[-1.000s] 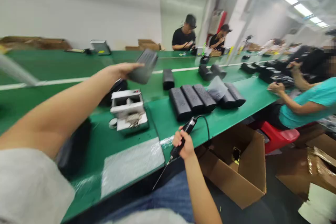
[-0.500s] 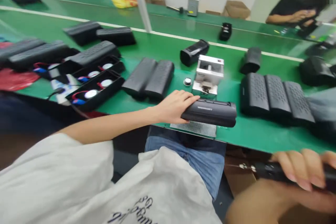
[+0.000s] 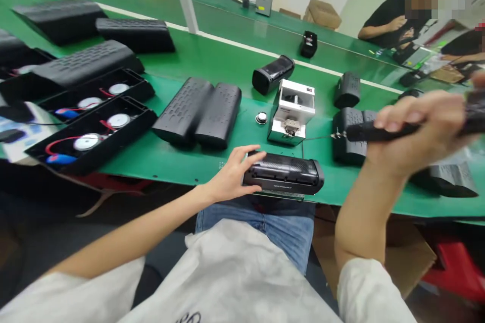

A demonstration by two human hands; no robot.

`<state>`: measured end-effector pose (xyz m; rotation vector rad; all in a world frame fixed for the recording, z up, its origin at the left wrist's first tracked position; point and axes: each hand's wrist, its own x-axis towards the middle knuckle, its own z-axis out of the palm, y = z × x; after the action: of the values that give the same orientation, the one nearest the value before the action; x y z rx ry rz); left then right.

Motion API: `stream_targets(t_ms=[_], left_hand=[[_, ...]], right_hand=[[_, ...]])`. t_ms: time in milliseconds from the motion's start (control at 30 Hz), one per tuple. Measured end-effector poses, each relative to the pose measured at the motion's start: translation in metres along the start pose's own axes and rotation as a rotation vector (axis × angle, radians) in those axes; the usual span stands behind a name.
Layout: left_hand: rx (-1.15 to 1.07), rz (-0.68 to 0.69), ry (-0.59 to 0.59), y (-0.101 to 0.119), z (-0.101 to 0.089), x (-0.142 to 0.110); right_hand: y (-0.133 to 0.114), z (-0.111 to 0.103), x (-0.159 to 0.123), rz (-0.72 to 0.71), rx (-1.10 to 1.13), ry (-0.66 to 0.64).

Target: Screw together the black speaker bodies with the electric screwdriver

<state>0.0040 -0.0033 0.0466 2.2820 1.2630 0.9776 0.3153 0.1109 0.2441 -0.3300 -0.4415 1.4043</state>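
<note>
Left hand (image 3: 231, 171) spread open against a black ribbed speaker (image 3: 283, 174), right hand (image 3: 420, 131) clenching a black electric screwdriver (image 3: 379, 132), and an open black casing (image 3: 91, 154) cradling a round silver driver (image 3: 87, 142)!

Everything's looking bright and pretty evenly lit here, glare is shining off the green table (image 3: 227, 55), the right hand (image 3: 420, 131) is smearing into motion blur, and the frame edges are warping hard.

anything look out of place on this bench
A small round metal disc lies loose on the green bench beside the silver fixture. It looks stray, since the similar round discs sit wired inside the black trays.
</note>
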Motion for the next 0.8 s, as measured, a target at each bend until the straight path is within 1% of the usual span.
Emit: stream_targets(t_ms=[33, 100, 167, 233, 300, 467, 633, 700, 800], left_hand=[[-0.077, -0.072, 0.013, -0.004, 0.003, -0.005], [-0.204, -0.172, -0.029, -0.009, 0.01, -0.01], [-0.269, -0.207, -0.07, -0.01, 0.014, -0.012], [-0.284, -0.217, -0.056, -0.011, 0.017, -0.012], [-0.288, -0.222, -0.027, -0.013, 0.02, -0.012], [-0.314, -0.225, -0.013, -0.021, 0.027, -0.015], [-0.342, -0.191, -0.003, -0.023, 0.029, -0.015], [-0.368, -0.178, 0.007, -0.023, 0.029, -0.013], [-0.387, -0.166, 0.026, -0.022, 0.031, -0.012]], right_hand=[[0.02, 0.011, 0.01, -0.132, -0.045, -0.134], [0.053, 0.022, 0.03, -0.34, -0.178, -0.348], [0.075, 0.023, 0.047, -0.442, -0.358, -0.487], [0.086, 0.019, 0.06, -0.478, -0.508, -0.555], [0.091, 0.016, 0.068, -0.483, -0.615, -0.571], [0.099, 0.02, 0.081, -0.528, -0.827, -0.512], [0.114, 0.017, 0.092, -0.627, -0.822, -0.365], [0.114, 0.016, 0.088, -0.625, -0.836, -0.333], [0.107, 0.026, 0.067, -0.546, -0.841, -0.352]])
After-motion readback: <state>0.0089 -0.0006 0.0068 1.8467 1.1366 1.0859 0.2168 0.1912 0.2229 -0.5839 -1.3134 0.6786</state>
